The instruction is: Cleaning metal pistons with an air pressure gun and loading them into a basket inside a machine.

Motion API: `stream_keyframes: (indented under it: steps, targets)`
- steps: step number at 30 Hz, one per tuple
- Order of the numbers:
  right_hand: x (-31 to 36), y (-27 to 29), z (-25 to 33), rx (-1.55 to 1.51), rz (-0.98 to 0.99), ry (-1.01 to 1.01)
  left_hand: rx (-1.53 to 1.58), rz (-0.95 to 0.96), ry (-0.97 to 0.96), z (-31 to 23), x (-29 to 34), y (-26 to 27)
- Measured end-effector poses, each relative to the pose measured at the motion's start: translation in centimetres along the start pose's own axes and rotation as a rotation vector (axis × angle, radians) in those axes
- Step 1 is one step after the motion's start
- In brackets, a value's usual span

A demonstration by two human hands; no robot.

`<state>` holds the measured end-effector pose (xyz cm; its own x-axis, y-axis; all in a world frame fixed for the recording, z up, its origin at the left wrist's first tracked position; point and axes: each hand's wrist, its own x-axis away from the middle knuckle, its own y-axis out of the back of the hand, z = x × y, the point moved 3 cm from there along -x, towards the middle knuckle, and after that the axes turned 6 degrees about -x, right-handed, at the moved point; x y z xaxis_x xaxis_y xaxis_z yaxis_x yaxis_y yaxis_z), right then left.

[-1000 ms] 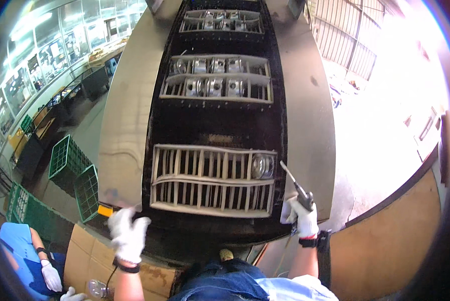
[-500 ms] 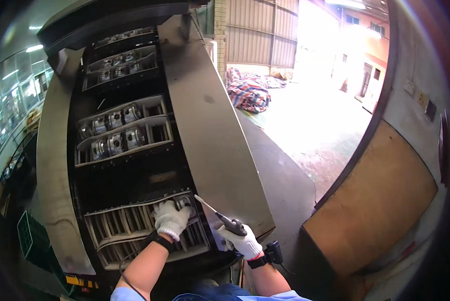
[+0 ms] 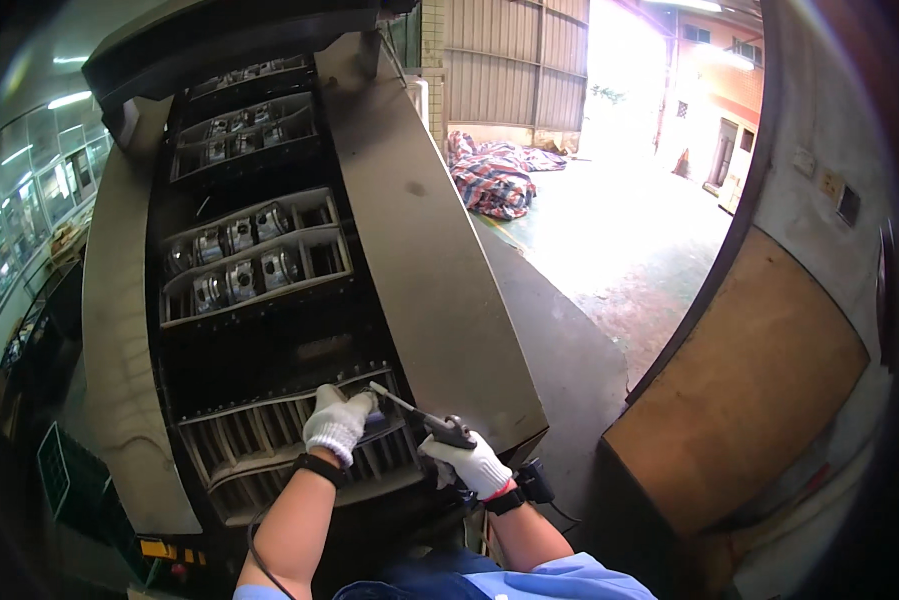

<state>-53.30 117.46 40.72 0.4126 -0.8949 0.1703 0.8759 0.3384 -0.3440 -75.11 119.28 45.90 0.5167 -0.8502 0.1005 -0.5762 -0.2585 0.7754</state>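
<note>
My left hand (image 3: 336, 420), in a white knit glove, is closed on a shiny metal piston (image 3: 374, 416) that the fingers mostly cover. It is at the upper right of the nearest slotted rack (image 3: 234, 476). In my right hand (image 3: 472, 466), also gloved, is an air blow gun (image 3: 445, 432) with a long thin nozzle. The nozzle's pale tip lies right at the piston, beside my left fingertips. Farther up the black conveyor, several pistons (image 3: 240, 281) stand in the slots of another rack.
Broad metal side panels (image 3: 449, 270) flank the black conveyor (image 3: 269, 355), under a dark hood (image 3: 229, 45) at its far end. A green crate (image 3: 57, 470) is at the left. To the right stand a brown board (image 3: 739, 380) and a wall; striped sheeting (image 3: 494, 185) lies beyond.
My left hand has turned and lifted slightly with the piston. The blow gun has moved left, bringing its tip from the rack's edge to the piston. The view has shifted slightly.
</note>
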Motion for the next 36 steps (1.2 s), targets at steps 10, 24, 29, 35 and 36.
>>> stream_keyframes:
  steps: [10, 24, 29, 35, 36]
  targets:
    - [2.8, 1.5, -1.3, 0.103, -0.132, -0.035, -0.302, 0.180, -0.275, 2.3, -3.2, -2.9]
    - [5.0, 0.4, 1.0, 0.044, -0.057, -0.114, 1.031, 0.128, 0.015, 5.5, 0.2, -2.7]
    - [4.4, -4.6, 1.6, 0.231, 0.092, -0.271, 1.385, 0.150, 0.001, 7.4, 2.3, 2.6]
    - [1.7, -10.4, 0.4, 0.331, 0.330, -0.330, 1.270, 0.050, -0.100, 10.8, 4.5, 8.7]
    - [1.4, -11.9, 0.2, 0.340, 0.354, -0.327, 1.273, -0.020, -0.065, 11.7, 5.1, 9.7]
